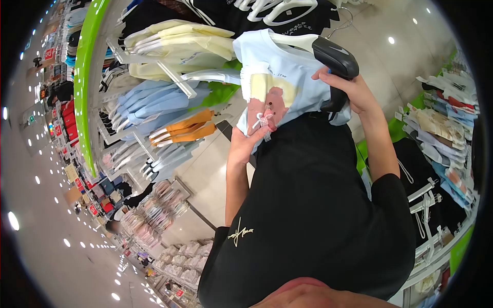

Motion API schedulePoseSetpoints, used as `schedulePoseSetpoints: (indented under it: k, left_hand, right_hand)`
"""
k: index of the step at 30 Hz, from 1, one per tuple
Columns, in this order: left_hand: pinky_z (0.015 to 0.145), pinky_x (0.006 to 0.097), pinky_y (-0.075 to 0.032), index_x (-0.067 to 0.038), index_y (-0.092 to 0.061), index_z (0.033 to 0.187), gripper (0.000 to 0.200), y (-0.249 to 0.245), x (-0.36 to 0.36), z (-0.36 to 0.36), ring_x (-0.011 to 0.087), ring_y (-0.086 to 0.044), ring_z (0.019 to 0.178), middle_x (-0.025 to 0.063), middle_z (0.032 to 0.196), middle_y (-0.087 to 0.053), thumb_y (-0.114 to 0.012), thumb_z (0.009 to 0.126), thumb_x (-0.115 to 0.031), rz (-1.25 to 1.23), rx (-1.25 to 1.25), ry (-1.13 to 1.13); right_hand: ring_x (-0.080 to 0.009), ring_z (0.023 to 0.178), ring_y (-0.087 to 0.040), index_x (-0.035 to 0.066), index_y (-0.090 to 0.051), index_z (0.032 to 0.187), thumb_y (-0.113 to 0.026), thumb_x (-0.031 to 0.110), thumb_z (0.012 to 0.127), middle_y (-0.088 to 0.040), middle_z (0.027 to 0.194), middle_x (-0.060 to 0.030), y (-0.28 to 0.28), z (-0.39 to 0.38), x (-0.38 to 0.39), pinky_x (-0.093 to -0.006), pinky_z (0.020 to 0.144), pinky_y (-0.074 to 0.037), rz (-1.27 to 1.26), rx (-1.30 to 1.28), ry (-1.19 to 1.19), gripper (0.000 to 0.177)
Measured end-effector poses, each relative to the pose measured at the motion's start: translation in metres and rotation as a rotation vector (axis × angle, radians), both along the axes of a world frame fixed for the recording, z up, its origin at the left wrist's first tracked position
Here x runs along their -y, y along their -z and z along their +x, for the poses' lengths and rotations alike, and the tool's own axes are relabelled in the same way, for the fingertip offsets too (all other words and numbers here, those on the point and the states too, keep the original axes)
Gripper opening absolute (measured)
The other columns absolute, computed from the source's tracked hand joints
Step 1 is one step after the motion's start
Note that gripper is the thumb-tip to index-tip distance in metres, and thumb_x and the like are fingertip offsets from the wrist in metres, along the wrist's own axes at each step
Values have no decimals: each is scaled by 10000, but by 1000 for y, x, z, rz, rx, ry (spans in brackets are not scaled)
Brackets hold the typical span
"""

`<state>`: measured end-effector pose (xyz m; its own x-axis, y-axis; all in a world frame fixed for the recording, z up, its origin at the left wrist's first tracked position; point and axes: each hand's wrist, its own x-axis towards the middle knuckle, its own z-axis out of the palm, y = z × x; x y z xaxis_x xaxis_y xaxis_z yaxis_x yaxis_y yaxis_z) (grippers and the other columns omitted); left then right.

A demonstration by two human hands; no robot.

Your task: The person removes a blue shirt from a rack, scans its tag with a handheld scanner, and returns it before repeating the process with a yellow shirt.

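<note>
My right hand [346,90] is wrapped round the grip of a black handheld scanner [336,57], which sits over a light blue shirt [303,66] on a white hanger. The shirt has a pink and yellow animal picture on its front. Low on the shirt, my left hand [249,141] pinches its edge, beside a small pink-and-white bow and what looks like a tag. The hanger's metal hook sticks out past the scanner at the upper right.
To the left, racks hold yellow shirts [179,43], blue shirts [154,102] and orange garments [185,128] under a green-edged frame [84,87]. More clothes [441,128] hang at the right. White hangers [290,10] with black shirts are at the top.
</note>
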<state>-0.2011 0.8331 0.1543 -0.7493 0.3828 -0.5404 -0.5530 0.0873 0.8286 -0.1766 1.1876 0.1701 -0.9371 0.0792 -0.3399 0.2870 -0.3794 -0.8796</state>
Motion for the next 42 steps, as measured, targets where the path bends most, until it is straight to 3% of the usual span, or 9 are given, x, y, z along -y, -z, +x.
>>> schedulePoseSetpoints:
  k: [4,7,14,18,27,30,33,39,42]
  left_hand:
    - [1118,370,-459,21,-464,1551,616,-3,-8,-16,210,-580,1338,117,1494,-574,-686,981,-58,19,24,-9]
    - [1128,368,-454,34,-521,1496,501,-16,-22,-24,210,-588,1321,123,1447,-614,-642,1016,-45,140,-50,-132]
    - [1182,373,-406,17,-402,1580,534,-10,-30,-25,229,-498,1424,134,1569,-494,-524,1071,-91,306,54,-223]
    - [1129,402,-475,27,-389,1572,554,0,-36,-11,270,-574,1362,165,1498,-556,-515,1037,-43,348,157,-301]
    - [1070,412,-530,40,-474,1469,592,7,-41,5,267,-654,1251,158,1389,-632,-690,920,-6,414,76,-171]
    - [1046,389,-546,21,-496,1443,597,11,-44,6,243,-676,1207,134,1331,-660,-758,914,-67,450,138,-263]
    - [1009,359,-563,2,-511,1428,601,18,-43,10,215,-687,1165,110,1288,-672,-796,933,-185,409,109,-199]
    - [984,346,-574,-12,-527,1416,476,25,-47,12,181,-688,1125,102,1268,-676,-690,1033,-242,424,147,-276]
    - [988,369,-568,22,-527,1430,432,16,-53,11,218,-684,1145,139,1320,-662,-537,1108,-265,391,101,-246]
  right_hand:
    - [-148,1056,-598,71,-737,1060,-791,224,899,-748,1078,-87,2,-2,0,-325,949,-439,29,2,28,229]
    - [-152,1057,-596,70,-732,1040,-790,231,896,-748,1079,-88,2,-4,2,-331,957,-431,-6,18,68,223]
    - [-149,1046,-593,76,-739,1042,-787,246,907,-751,1100,-88,15,-17,5,-334,950,-430,-15,49,-4,222]
    - [-135,1023,-586,76,-748,1049,-788,243,907,-754,1100,-71,24,-20,5,-323,932,-434,-9,72,-29,223]
    - [-128,1020,-595,73,-737,1072,-788,218,910,-756,1088,-72,27,-17,8,-317,921,-443,-9,56,-61,223]
    - [-94,973,-589,63,-747,1104,-801,204,900,-758,1068,-55,33,-15,7,-294,877,-455,-17,52,-60,254]
    - [-100,979,-592,66,-746,1109,-804,211,899,-758,1067,-55,32,-14,4,-299,882,-455,-22,50,-72,261]
    - [-110,1007,-599,67,-730,1155,-814,200,895,-757,1060,-51,24,-12,3,-308,893,-454,-25,51,-90,304]
    - [-108,1003,-591,72,-723,1138,-814,195,892,-754,1059,-55,20,-11,1,-306,897,-451,-22,55,-83,289]
